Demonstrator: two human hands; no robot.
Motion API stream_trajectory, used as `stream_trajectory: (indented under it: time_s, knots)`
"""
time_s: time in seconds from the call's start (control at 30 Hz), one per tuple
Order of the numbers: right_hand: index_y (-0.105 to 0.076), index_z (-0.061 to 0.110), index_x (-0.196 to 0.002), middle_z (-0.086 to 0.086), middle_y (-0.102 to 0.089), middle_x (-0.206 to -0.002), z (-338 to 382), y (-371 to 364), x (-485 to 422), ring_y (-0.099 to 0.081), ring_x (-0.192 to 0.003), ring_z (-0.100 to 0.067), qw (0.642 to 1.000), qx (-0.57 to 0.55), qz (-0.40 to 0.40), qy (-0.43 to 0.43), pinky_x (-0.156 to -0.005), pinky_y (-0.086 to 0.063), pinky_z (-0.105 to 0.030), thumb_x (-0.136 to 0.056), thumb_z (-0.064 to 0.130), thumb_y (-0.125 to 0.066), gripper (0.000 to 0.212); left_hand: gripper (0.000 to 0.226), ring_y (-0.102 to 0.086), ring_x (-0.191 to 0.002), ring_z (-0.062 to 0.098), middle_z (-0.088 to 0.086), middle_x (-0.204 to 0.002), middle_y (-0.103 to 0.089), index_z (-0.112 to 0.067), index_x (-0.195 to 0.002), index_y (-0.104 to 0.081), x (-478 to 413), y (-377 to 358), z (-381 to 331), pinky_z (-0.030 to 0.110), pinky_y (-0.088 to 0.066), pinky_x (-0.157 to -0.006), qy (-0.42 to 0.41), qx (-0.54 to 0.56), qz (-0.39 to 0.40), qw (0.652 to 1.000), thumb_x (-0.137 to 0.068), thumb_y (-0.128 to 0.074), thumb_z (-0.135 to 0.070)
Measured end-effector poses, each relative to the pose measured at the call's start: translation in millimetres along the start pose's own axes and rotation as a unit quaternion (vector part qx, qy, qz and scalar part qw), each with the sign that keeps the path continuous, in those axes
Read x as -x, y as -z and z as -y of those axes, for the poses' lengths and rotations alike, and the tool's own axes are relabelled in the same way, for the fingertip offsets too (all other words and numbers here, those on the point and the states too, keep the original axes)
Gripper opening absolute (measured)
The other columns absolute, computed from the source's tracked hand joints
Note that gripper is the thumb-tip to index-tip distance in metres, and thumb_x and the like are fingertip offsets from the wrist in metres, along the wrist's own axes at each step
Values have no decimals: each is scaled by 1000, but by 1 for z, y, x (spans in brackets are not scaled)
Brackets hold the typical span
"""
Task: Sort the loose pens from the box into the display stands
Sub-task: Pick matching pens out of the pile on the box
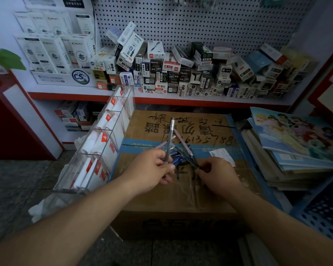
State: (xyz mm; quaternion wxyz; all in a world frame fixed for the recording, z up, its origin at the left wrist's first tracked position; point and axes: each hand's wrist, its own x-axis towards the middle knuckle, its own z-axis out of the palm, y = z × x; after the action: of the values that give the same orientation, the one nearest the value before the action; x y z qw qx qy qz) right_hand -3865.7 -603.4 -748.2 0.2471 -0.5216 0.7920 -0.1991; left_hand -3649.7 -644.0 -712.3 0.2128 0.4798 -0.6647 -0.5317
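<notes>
From the head view, the person is leaning over a taped cardboard box that is serving as a work surface, with the loose pens lying in a small crossed heap on its top, just ahead of both hands. The left hand is curling its fingers round a clear pen and holding it upright, tip end down in the fist. It is probably being kept clear of the heap as one already picked out. The right hand is pinching the near end of a dark pen between thumb and fingertips, apparently teasing it free of the blue ones and a pink pen lying across it. The clear display stand is leaning against the box's left side, near the left hand, so a chosen pen is needing only a short reach. Its compartments are holding white packets with red labels. No pens are showing in it, so the sorting is looking barely begun. Behind, a shelf is carrying stacked small boxes, and books are lying piled at the right beside a blue basket.
</notes>
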Motion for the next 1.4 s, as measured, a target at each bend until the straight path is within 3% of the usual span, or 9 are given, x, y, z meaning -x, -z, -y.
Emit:
stream_trajectory:
  time_s: [0.23, 0.37, 0.63, 0.83, 0.9, 0.97, 1.03, 1.23, 1.4]
  knots:
    - [-65, 27, -100, 5, -69, -94, 15, 38, 4, -69, -80, -12, 962, -238, -132, 31, -60, -56, -22, -96, 27, -66, 5, 12, -74, -79, 10, 1, -95, -75, -20, -110, -66, -5, 1, 3, 24, -60, -71, 7, 11, -30, 999, -100, -61, -16]
    - [-66, 18, -101, -1, -74, -86, 21, 66, 3, -73, -79, -18, 912, -368, -179, 30, -67, -61, -32, -100, 25, -62, 8, 9, -71, -77, 9, 0, -91, -75, -19, -104, -68, -8, -1, 1, 35, -62, -82, 11, 63, -37, 997, -101, -60, -15]
    - [-68, 14, -96, -4, -74, -79, 39, 53, 15, -71, -72, -20, 926, -368, -55, 64, -70, -62, -36, -99, 20, -64, 9, 16, -74, -96, 10, -4, -95, -78, -18, -111, -71, 6, -19, -10, 34, -61, -88, 45, 56, 120, 990, -98, -62, -13]
    - [-69, 15, -110, -5, -75, -94, 42, 48, 11, -73, -76, -20, 905, -421, -35, 43, -72, -62, -36, -100, 19, -63, 12, 18, -75, -95, 17, 6, -100, -78, -14, -112, -69, 7, -21, -10, 32, -62, -80, 68, 85, 140, 984, -97, -62, -7]
    - [-68, 21, -111, 0, -74, -98, 36, 48, 8, -73, -77, -15, 931, -362, -29, 36, -68, -60, -30, -99, 24, -64, 13, 18, -76, -93, 20, 9, -99, -77, -11, -112, -68, 5, -17, -8, 34, -63, -80, 82, 109, 114, 984, -97, -62, -5]
    - [-68, 26, -104, 7, -71, -94, 23, 43, 6, -69, -79, -9, 983, -174, -21, 51, -65, -55, -23, -95, 29, -69, 10, 17, -76, -93, 21, 12, -102, -76, -9, -113, -67, 3, -12, -7, 35, -63, -78, 95, 133, 83, 983, -97, -61, -4]
    - [-67, 28, -93, 10, -68, -89, 11, 31, 4, -65, -82, -7, 998, -51, -5, 41, -66, -50, -20, -91, 32, -74, 8, 17, -76, -92, 22, 13, -104, -76, -9, -114, -66, 2, -8, -6, 35, -64, -75, 110, 145, 62, 981, -99, -60, -6]
    - [-61, 30, -89, 9, -64, -86, 6, 11, 2, -60, -78, -4, 999, 41, 26, -4, -63, -51, -23, -82, 39, -82, 24, 16, -76, -92, 27, 18, -106, -74, -7, -115, -65, -2, -7, -3, 35, -64, -74, 121, 165, 34, 978, -101, -58, -7]
    - [-66, 28, -84, 6, -67, -83, 6, 5, 1, -62, -77, -7, 998, 53, 33, -18, -64, -55, -26, -85, 32, -79, 14, 16, -76, -92, 26, 18, -107, -74, -6, -114, -65, 1, -9, -4, 31, -63, -71, 120, 168, 36, 978, -99, -59, -3]
